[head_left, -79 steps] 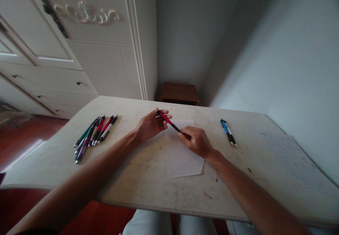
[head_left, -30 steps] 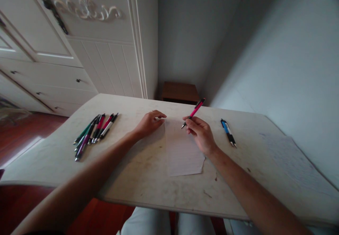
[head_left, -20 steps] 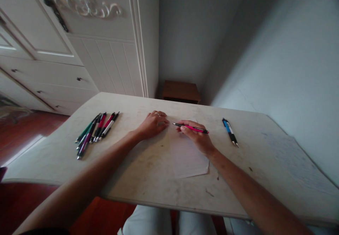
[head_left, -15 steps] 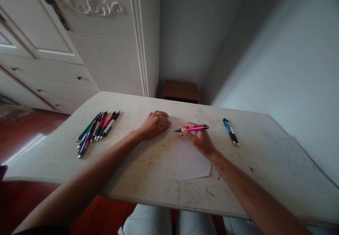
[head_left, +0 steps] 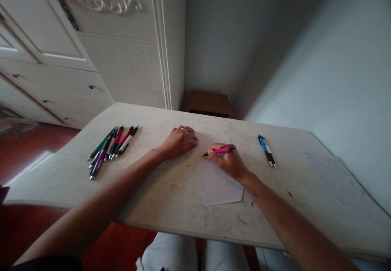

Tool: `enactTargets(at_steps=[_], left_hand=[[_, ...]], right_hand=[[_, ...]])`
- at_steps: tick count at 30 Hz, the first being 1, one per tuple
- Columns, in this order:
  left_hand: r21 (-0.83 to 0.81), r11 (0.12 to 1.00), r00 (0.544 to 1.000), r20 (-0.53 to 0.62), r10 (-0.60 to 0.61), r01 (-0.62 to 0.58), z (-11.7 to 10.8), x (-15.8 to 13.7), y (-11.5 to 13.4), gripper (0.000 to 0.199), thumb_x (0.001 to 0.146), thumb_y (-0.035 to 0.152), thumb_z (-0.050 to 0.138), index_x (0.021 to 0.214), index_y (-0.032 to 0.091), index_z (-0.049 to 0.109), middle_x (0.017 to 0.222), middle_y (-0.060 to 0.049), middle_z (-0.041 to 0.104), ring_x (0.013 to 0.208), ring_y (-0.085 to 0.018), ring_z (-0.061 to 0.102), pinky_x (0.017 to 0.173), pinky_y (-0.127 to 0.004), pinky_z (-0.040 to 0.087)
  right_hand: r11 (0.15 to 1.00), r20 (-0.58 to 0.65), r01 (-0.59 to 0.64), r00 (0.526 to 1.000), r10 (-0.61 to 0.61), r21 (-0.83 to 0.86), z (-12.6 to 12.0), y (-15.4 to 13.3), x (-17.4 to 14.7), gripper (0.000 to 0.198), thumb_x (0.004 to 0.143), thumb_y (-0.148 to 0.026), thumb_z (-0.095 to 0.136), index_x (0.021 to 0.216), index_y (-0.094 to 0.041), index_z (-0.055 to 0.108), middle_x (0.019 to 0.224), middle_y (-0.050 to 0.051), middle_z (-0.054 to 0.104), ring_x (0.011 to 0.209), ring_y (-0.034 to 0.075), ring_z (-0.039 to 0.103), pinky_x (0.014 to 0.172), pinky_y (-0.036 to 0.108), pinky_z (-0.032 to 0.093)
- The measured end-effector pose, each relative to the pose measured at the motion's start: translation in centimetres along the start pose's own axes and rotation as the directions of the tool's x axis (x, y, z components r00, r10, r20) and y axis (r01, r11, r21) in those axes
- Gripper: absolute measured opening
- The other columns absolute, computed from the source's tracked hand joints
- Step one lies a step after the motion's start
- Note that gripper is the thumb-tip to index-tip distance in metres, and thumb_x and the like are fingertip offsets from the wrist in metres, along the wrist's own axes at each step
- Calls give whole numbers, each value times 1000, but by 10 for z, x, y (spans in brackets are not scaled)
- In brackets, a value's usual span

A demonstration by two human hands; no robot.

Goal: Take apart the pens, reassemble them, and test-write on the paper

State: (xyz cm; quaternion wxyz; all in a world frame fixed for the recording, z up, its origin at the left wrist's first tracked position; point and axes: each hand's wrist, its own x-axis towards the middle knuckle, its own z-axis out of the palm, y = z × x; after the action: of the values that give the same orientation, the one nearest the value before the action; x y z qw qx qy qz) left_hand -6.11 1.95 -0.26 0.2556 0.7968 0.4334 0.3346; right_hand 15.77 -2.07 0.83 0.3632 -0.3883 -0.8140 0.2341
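Observation:
A pink pen (head_left: 222,149) with a black grip and end is held in my right hand (head_left: 227,163), its tip low over the left edge of a lined sheet of paper (head_left: 221,189). I cannot tell whether the tip touches the paper. My right hand covers part of the sheet. Flat by the paper's upper left edge lies my left hand (head_left: 181,141), fingers loosely stretched, a ring on one of them, holding nothing.
The white table (head_left: 171,197) carries several pens (head_left: 114,143) in a loose pile at the left. At the right lie blue and black pens (head_left: 266,152) side by side. Faint scribbles (head_left: 339,181) mark the far right. A white cabinet (head_left: 128,67) and a brown wooden stool (head_left: 210,102) stand beyond.
My right hand has tilted the pink pen and lowered its tip toward the paper. My left hand stays nearly in place. The whole view has shifted slightly.

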Motion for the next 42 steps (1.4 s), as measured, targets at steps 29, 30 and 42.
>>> enactTargets(at_steps=[29,30,42], left_hand=[[228,966,993,24,117,-119,1,-1,-4,25,86,40,59,98,25,74,113,-10,66,110,-30,55,99,-45,35],[253,961,994,37,106,-112,0,-1,-3,26,87,40,57,99,25,74,114,-10,65,110,-30,55,98,-45,36],[395,913,991,121,57,-101,-3,-1,4,31,92,42,50,106,24,70,120,-8,63,116,-26,53,101,-44,37]], right_hand=[[996,-48,12,999,-16,-87,-4,-1,0,26,88,-23,49,71,-19,68,73,5,72,73,21,68,69,29,50],[997,-46,22,999,-26,-79,-4,-1,0,25,88,-24,50,73,-19,69,75,6,73,75,21,68,71,29,51],[1000,23,16,1000,-15,-25,-6,-1,0,23,88,-25,54,75,-19,71,77,5,75,74,19,70,71,27,52]])
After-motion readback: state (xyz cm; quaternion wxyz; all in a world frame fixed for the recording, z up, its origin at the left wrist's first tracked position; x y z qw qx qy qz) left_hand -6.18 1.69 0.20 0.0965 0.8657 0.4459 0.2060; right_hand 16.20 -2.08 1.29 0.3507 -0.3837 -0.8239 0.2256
